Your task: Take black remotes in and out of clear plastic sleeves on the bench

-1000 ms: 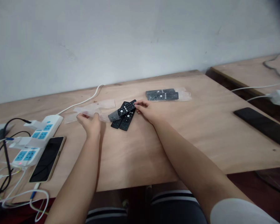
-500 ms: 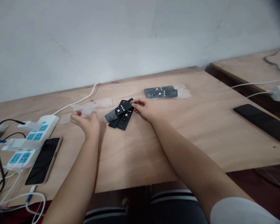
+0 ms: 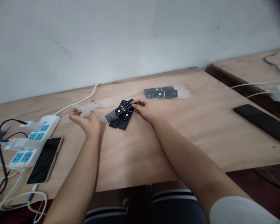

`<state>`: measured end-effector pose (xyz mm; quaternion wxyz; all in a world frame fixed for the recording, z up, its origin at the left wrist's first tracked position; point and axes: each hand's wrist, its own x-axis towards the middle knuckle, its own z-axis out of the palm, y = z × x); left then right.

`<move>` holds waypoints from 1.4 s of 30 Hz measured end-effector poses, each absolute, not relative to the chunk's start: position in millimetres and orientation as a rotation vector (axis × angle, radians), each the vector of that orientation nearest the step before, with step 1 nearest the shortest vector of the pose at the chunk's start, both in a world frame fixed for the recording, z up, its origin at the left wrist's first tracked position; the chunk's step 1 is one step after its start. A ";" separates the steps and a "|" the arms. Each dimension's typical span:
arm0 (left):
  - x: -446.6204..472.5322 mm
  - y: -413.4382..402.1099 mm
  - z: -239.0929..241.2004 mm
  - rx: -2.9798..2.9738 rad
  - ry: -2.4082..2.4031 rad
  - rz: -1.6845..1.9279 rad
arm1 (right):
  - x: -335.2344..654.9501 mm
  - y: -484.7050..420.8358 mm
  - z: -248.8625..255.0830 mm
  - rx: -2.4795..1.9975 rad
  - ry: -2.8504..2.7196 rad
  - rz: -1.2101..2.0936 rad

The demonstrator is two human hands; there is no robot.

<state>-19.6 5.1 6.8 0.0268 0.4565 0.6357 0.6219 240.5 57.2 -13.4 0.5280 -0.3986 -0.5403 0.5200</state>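
Note:
My right hand (image 3: 142,107) pinches the upper end of a black remote control (image 3: 124,107). This remote lies slantwise across two other black remotes (image 3: 126,119), and its lower end is still inside a clear plastic sleeve (image 3: 111,116). The loose part of that sleeve stretches left to my left hand (image 3: 86,122), whose curled fingers and raised thumb hold it, with the exact contact partly hidden. Behind my left hand lies another crumpled piece of clear plastic (image 3: 105,103). Farther back to the right, two remotes in plastic sleeves (image 3: 162,93) lie side by side.
At left, a white power strip (image 3: 40,130) with blue sockets carries plugs and tangled cables, beside a phone (image 3: 45,160). A long black object (image 3: 262,123) lies at the right edge. A wall rises behind the wooden table (image 3: 154,155); a second table (image 3: 247,70) stands right.
The fingers of my left hand have shifted slightly, lifting the plastic near them a little. My right hand and the remotes stay practically in place.

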 end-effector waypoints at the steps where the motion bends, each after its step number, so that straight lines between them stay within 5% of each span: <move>1: -18.8 5.0 6.8 1.415 1.944 1.943 | 240.5 57.3 -13.5 -0.954 -1.291 1.244; 42: -21.3 21.0 -6.2 1.525 1.801 1.700 | 242.0 57.0 -12.8 -0.938 -1.272 1.263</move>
